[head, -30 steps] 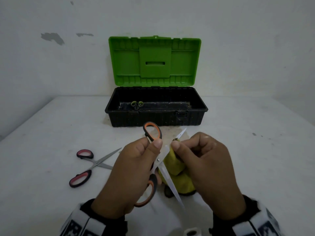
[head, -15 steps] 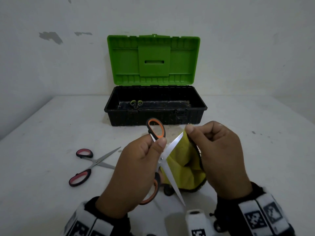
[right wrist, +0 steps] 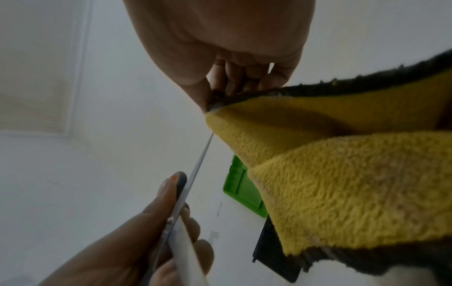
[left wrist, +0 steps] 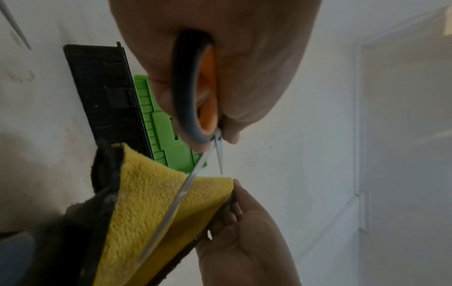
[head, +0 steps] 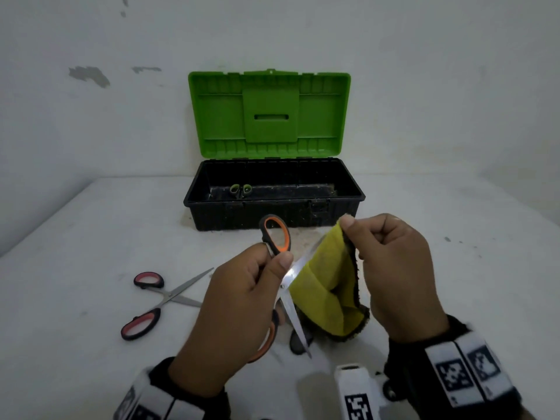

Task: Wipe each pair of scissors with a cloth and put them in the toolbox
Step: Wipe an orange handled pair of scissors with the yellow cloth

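Observation:
My left hand (head: 242, 301) grips the orange-handled scissors (head: 277, 237) near the pivot, blades spread apart above the table. My right hand (head: 391, 268) pinches the yellow cloth (head: 327, 286) with its dark backing at a top corner, and the cloth is folded round the far blade. In the left wrist view that blade (left wrist: 176, 205) runs into the fold of the cloth (left wrist: 146, 193). In the right wrist view the cloth (right wrist: 342, 174) hangs from my fingertips (right wrist: 208, 102). The black toolbox (head: 272, 213) stands behind with its green lid (head: 269, 113) up.
Red-handled scissors (head: 157, 301) lie spread on the white table (head: 75, 237) to the left of my hands. Green-handled scissors (head: 241, 189) lie inside the toolbox at its left. A white wall stands close behind the box.
My right hand has drawn the cloth up along the far blade from near the pivot to its tip, and the cloth has unfolded. The left hand has risen slightly with the scissors.

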The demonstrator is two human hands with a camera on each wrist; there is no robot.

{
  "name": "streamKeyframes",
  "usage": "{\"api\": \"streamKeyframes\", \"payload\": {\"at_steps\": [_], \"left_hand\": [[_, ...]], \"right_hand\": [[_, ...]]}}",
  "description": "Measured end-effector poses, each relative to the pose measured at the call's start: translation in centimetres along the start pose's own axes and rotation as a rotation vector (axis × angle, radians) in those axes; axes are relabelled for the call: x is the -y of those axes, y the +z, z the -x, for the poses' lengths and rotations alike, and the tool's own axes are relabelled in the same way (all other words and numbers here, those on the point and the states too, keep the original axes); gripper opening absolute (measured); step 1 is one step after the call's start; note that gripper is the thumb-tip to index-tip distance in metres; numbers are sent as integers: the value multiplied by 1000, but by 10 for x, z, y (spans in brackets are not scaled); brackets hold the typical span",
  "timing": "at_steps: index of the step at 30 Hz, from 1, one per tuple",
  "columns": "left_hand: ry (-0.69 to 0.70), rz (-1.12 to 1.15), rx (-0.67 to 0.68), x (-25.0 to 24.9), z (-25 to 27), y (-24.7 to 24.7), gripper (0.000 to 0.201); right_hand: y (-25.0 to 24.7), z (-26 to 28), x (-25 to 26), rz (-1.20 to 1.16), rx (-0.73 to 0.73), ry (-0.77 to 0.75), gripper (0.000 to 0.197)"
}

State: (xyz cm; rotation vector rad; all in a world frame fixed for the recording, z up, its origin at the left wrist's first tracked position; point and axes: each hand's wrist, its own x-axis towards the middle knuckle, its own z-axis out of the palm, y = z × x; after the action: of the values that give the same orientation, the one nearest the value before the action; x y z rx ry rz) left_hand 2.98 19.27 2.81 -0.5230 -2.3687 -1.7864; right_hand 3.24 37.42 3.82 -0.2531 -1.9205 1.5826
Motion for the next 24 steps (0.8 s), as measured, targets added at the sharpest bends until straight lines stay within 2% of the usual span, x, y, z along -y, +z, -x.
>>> {"api": "streamKeyframes", "payload": {"at_steps": [4,9,11,19,24], "left_hand": [[71,-116,-47,10,-2,0,42],[207,-301,-81,16,-2,8,34],[244,-331,-108,18,-2,11,36],[355,-315,-158,21,2,8,20],[325,-317,-209,25,5,12,30]], "right_hand": [[-1,14,3,85,44,-89,17],[14,38,3,230,138,-227,18],[18,40,1,239,127,-219,19],[21,33,1,271,137,-111,24],[20,31,-2,279,131,-60,27]]}}
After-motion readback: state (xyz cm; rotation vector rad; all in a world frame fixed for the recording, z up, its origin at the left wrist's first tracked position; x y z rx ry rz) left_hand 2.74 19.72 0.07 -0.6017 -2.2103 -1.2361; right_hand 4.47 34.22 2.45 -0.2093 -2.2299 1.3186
